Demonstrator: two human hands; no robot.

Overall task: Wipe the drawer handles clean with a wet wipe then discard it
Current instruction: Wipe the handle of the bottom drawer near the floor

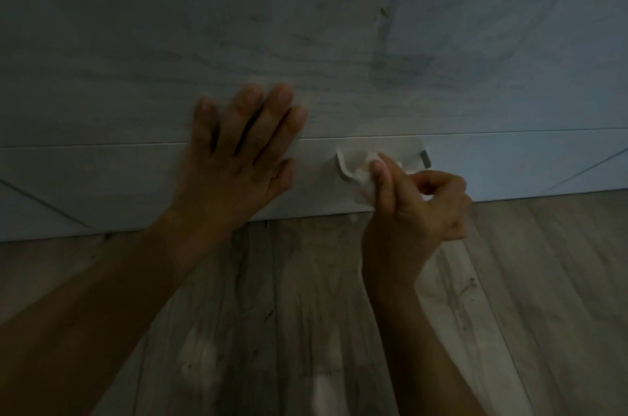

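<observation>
Room: dim light; wood-look floor point(306, 296) below, pale drawer front point(102, 184) low to it, grey-veined panel point(170, 41) above.
Left hand point(238, 157): we lay it flat on the drawer front, fingers straight & a bit spread, tips past the seam onto the panel; holds nothing.
Right hand point(418, 208): fingers curled, thumb & forefinger pinch the wet wipe point(365, 177).
Wipe: white, bunched, pressed vs. the drawer handle point(424, 159).
Handle: white bar just under the seam, right of our left hand; right end bare.
</observation>
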